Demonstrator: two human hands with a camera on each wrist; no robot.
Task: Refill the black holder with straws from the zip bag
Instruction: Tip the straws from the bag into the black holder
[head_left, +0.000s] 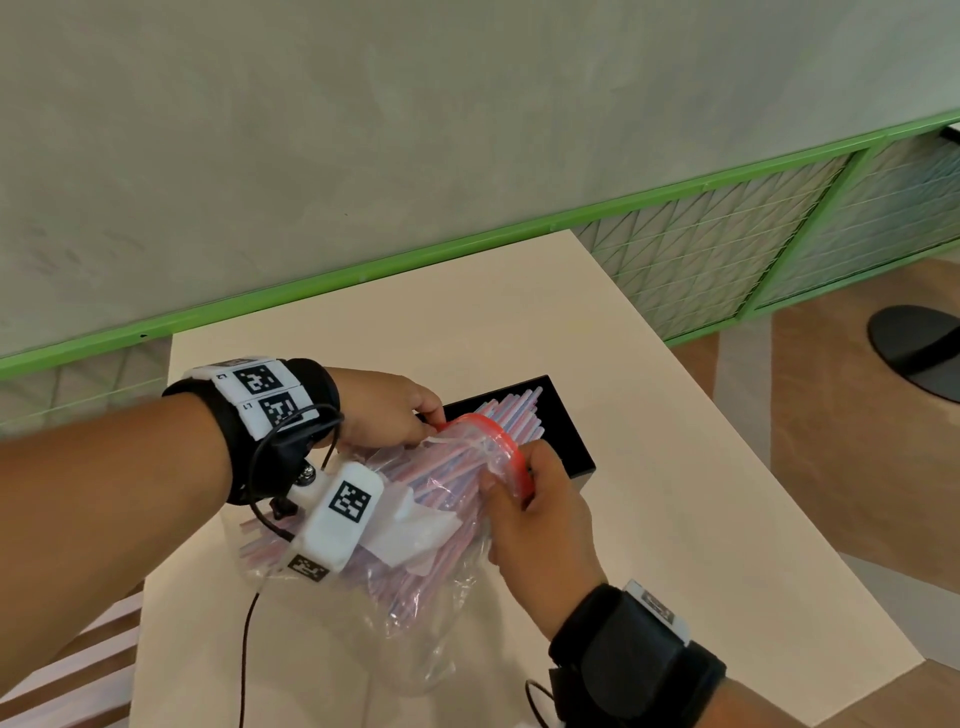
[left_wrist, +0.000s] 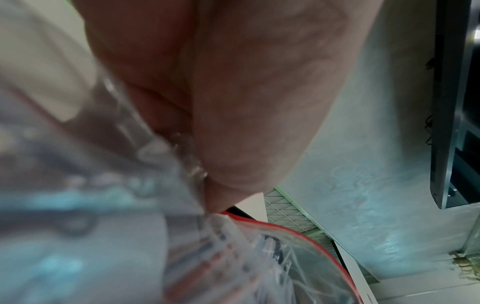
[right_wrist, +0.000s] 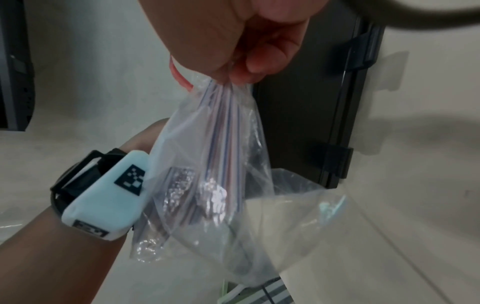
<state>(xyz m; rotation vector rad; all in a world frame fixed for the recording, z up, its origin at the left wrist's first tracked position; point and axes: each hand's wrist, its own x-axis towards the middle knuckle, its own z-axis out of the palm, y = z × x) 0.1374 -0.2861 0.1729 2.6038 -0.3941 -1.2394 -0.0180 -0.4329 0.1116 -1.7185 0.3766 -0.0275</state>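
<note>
A clear zip bag (head_left: 426, 525) with a red zip rim holds many red, blue and white straws (head_left: 447, 483) and is tilted toward the black holder (head_left: 566, 441). The straw ends stick out of the bag's mouth over the holder. My left hand (head_left: 384, 410) pinches the far side of the red rim (left_wrist: 298, 228). My right hand (head_left: 535, 514) grips the near side of the rim and the bag (right_wrist: 207, 164) just below it. In the right wrist view the black holder (right_wrist: 303, 123) lies behind the hanging bag.
The beige table (head_left: 675, 519) ends close to the right of the holder and at the far side. A green-framed mesh rail (head_left: 727, 249) runs behind it. A black round base (head_left: 919, 343) stands on the floor at the right.
</note>
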